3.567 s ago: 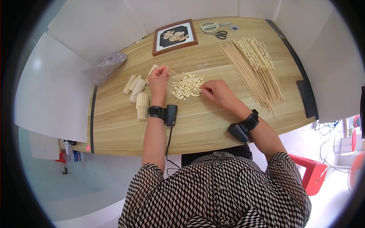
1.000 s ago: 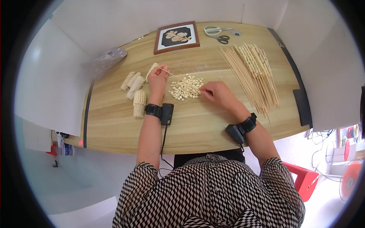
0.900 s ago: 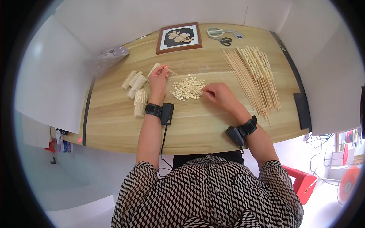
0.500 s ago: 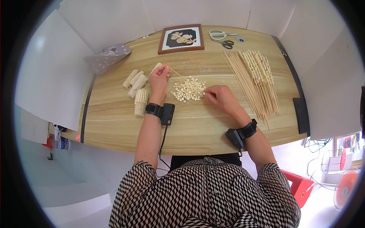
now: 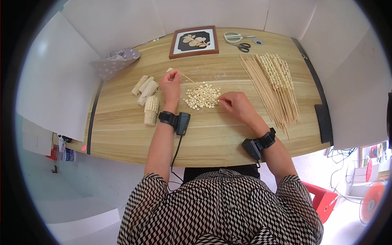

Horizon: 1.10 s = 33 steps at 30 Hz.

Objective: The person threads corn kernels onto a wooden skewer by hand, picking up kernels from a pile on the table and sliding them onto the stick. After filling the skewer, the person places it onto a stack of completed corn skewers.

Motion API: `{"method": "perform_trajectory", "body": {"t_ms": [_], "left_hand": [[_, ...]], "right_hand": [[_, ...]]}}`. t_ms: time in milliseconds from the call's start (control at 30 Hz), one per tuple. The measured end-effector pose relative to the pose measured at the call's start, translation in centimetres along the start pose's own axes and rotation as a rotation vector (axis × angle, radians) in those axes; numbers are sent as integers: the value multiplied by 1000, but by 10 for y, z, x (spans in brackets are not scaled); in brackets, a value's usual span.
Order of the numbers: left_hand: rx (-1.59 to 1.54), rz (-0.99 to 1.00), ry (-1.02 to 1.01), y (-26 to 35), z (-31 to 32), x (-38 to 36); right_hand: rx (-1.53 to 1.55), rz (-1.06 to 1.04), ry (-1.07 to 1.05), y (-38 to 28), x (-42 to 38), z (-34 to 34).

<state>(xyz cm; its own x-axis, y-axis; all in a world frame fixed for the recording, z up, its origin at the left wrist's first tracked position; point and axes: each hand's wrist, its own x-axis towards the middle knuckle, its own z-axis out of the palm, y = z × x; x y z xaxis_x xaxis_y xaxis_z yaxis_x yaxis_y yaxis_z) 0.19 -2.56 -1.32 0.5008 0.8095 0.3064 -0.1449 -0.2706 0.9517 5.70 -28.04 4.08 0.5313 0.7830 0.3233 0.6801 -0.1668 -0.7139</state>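
My left hand (image 5: 170,85) pinches one end of a thin bamboo skewer (image 5: 188,78), which slants down to the right over a heap of pale corn kernels (image 5: 198,102). At the heap's right edge, my right hand (image 5: 237,105) has thumb and forefinger closed on a corn kernel, mostly hidden by the fingertips. The skewer's far end is hard to pick out against the kernels. Stripped corn cobs (image 5: 148,90) lie to the left of my left hand, with a cob still bearing kernels (image 5: 151,104) nearer me. Another cob is partly hidden behind that hand.
Bare bamboo skewers (image 5: 261,90) lie on the right, beside skewers threaded with kernels (image 5: 277,71). A framed picture (image 5: 194,53), light-handled scissors (image 5: 233,37) and black scissors (image 5: 243,47) are at the back. A star-patterned cloth item (image 5: 112,65) sits at the left edge.
My left hand has shifted very slightly, and its wrist has turned a little. The skewer now reaches farther across the kernels toward my right hand, which stays almost in place.
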Motion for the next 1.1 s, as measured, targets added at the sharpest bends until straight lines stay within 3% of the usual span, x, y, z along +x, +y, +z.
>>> {"method": "perform_trajectory", "body": {"t_ms": [167,667,1100], "left_hand": [[71,71,16,4,0,-2],[-18,-25,-49,5,7,-5],[-25,-31,-395,31,46,-48]], "right_hand": [[8,18,-15,0,0,0],[38,31,30,2,0,3],[61,59,202,13,2,4]]}}
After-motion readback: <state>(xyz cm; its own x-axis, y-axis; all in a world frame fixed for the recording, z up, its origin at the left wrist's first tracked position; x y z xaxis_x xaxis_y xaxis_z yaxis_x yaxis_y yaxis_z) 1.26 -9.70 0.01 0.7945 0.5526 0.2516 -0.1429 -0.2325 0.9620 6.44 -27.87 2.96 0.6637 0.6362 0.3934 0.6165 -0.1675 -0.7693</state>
